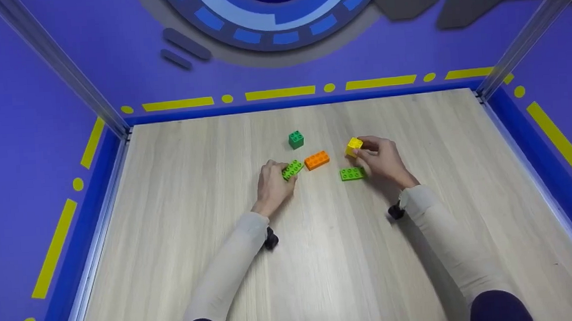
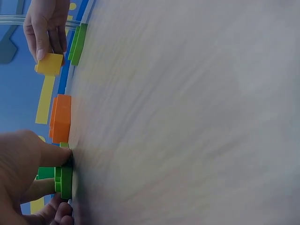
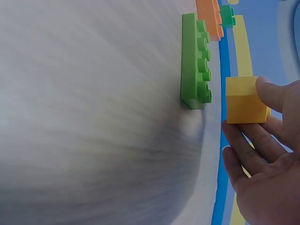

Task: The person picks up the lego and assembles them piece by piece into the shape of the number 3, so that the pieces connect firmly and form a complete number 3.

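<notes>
Serving as landmark, one orange brick (image 1: 317, 160) is seen resting on a pale, wood-grained tabletop (image 1: 322, 262); its form is oblong, its top set with two rows of round studs. Just left of the orange brick, a low, studded lime brick (image 1: 292, 169) is grasped by the left hand (image 1: 272, 184). To the right of the orange brick, a smooth-sided, cube-like yellow brick (image 1: 353, 148) is pinched by the right hand (image 1: 385, 160) and held clear of the tabletop. On the near side, also right of the orange brick, a second lime brick (image 1: 351, 174), oblong, is laid studs upward. Beyond the orange brick, to its left, a squarish dark green block (image 1: 296, 139) with four studs is placed. Five plastic-looking pieces are counted in all: two gripped, three borne by the tabletop alone.
</notes>
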A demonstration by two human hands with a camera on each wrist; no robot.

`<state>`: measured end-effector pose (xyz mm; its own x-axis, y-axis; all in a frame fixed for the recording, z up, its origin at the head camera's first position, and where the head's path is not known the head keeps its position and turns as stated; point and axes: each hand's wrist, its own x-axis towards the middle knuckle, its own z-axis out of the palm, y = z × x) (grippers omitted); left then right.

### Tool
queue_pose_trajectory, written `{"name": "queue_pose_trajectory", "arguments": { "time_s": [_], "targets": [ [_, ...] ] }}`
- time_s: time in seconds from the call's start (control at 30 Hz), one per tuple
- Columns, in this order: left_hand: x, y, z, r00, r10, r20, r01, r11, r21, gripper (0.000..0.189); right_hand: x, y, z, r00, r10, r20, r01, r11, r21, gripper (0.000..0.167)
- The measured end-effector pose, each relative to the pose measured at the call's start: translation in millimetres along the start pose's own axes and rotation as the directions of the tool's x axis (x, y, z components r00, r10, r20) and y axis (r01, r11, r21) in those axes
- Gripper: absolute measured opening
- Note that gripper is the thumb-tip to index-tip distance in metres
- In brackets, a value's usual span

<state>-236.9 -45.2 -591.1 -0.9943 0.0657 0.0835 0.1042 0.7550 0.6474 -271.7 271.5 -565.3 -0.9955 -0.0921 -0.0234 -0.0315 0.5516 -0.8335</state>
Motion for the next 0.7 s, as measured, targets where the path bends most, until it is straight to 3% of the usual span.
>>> {"name": "queue_pose_trajectory", "arguments": {
  "time_s": [0.43,0.7],
  "targets": [
    [-8.7,-0.5,-5.0,0.999,-0.009,0.041,0.008,1.0,0.005,0.041,-8.1,2.3,-5.4,0.999,-0.029,-0.021,0.029,0.999,-0.018,0.047],
    [-14.1,-7.9,-6.1,0.998,0.042,0.052,-0.042,0.999,-0.017,0.041,-13.8,0.0,-5.9,0.996,-0.087,-0.013,0.087,0.996,-0.008,0.046]
  ]
}}
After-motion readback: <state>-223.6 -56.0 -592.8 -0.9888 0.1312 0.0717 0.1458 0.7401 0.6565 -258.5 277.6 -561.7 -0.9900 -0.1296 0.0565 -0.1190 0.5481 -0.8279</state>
